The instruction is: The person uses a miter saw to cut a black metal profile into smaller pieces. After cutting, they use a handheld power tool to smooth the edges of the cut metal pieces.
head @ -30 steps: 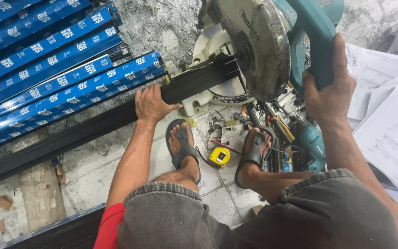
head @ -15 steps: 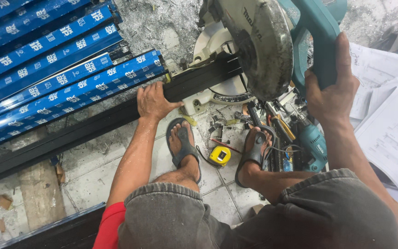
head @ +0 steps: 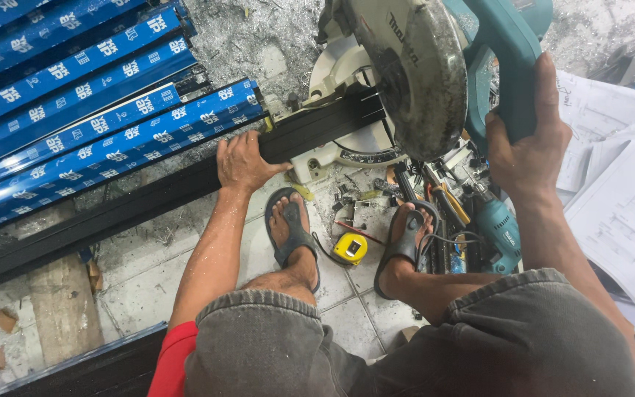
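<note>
Far left, a stack of blue-wrapped profiles (head: 90, 110) lies on the tiled floor (head: 141, 272), and just in front of it a long black profile (head: 141, 198) runs diagonally up to the base of the mitre saw (head: 406, 73). The left hand (head: 242, 162) presses down on this profile right beside the saw base, its grip flat and closed over the top edge, holding the bar against the fence. That hold looks sound: the hand sits clear of the blade guard, and it should keep that margin while pinning the bar firmly so it cannot creep. Between the sandalled feet lies a yellow tape measure (head: 350, 248). Further right, the right hand (head: 527, 140) wraps tightly around the teal saw handle (head: 505, 66). A slow, even lowering, I judge, gives the cleanest cut. A teal drill (head: 497, 231) and paper drawings (head: 619, 198) lie at the right.
</note>
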